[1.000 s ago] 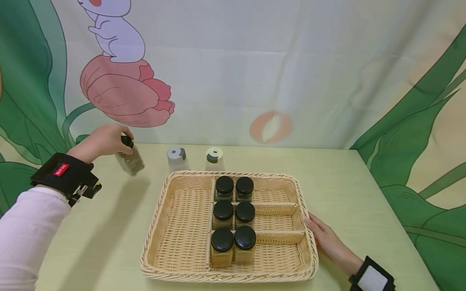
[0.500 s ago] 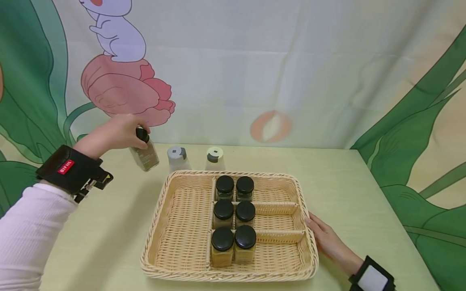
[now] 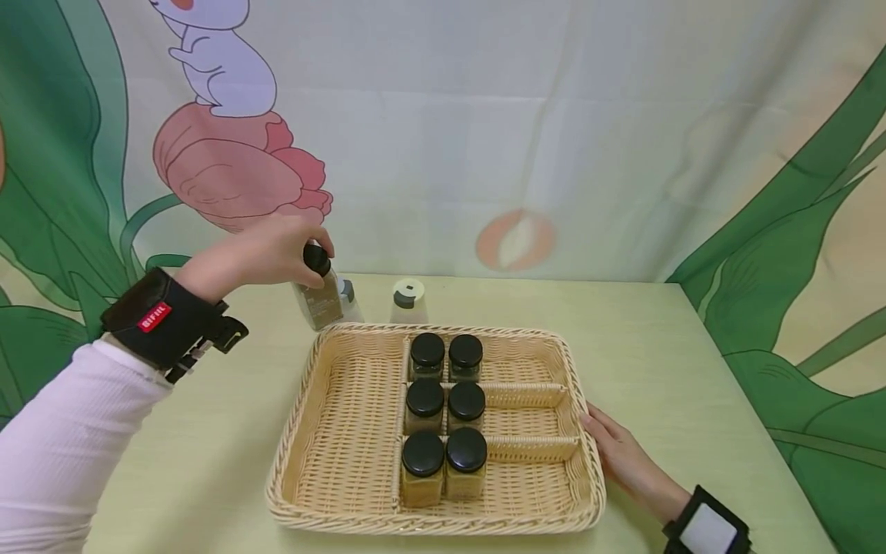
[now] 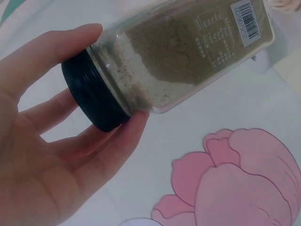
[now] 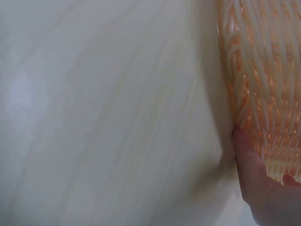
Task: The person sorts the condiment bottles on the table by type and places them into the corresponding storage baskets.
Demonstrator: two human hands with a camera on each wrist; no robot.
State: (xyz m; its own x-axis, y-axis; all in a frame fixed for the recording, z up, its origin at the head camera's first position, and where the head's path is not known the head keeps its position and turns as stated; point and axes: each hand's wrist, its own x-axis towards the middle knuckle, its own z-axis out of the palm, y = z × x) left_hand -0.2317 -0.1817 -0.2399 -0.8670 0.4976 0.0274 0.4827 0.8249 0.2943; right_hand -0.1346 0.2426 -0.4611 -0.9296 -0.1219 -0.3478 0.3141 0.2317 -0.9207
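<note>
My left hand (image 3: 266, 254) pinches a spice jar (image 3: 323, 302) by its black lid, with the jar tilted above the table just beyond the basket's back left corner. In the left wrist view the jar (image 4: 188, 52) shows clear walls, brownish powder and a barcode label; fingers and thumb surround the lid. My right hand (image 3: 626, 458) rests against the right side of a wicker basket (image 3: 346, 528). Its fingers (image 5: 247, 153) lie along the woven outer wall. Several black-lidded spice jars (image 3: 466, 454) stand in two columns beside the basket's long divider.
Behind the basket stand a bottle with a grey-white cap (image 3: 348, 292), partly hidden by the held jar, and a bottle with a cream cap (image 3: 409, 296). A printed curtain (image 3: 429, 169) hangs along the table's back edge.
My left hand has carried the spice jar rightward, from the table's left side to in front of the grey-capped bottle. The right hand and basket stay in place.
</note>
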